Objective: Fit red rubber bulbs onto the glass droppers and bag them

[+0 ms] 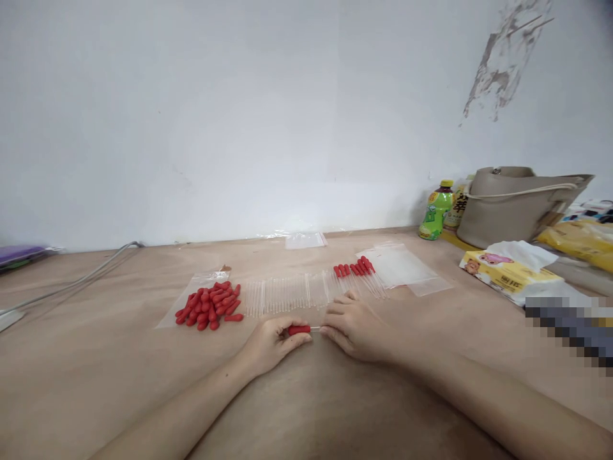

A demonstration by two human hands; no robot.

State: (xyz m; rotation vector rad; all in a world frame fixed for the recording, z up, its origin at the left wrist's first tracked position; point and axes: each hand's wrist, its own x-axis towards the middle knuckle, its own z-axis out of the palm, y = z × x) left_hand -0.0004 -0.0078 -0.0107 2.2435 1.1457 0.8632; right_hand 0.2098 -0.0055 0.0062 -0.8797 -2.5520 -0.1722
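Clear tube (315, 329): right hand (355, 327) is hiding one end
Dark object (572, 327): pixels are masking it
Bench (71, 383), far edge: purple item (20, 254) being cropped

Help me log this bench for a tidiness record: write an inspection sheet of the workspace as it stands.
Surface: brown tabletop, no spill seen.
Things in work: heap of red bulbs on a clear bag; row of clear tubes beside it; bulb-topped tubes to the right, near flat bags.
Hands: left hand grips a red bulb; right hand holds a thin tube at its end; depth of fit cannot be told.
Clutter: green bottle, beige handbag and yellow tissue box at right.
Cables: grey cable at far left; its ends are not clear.
Surroundings: pale wall, damaged patch upper right.
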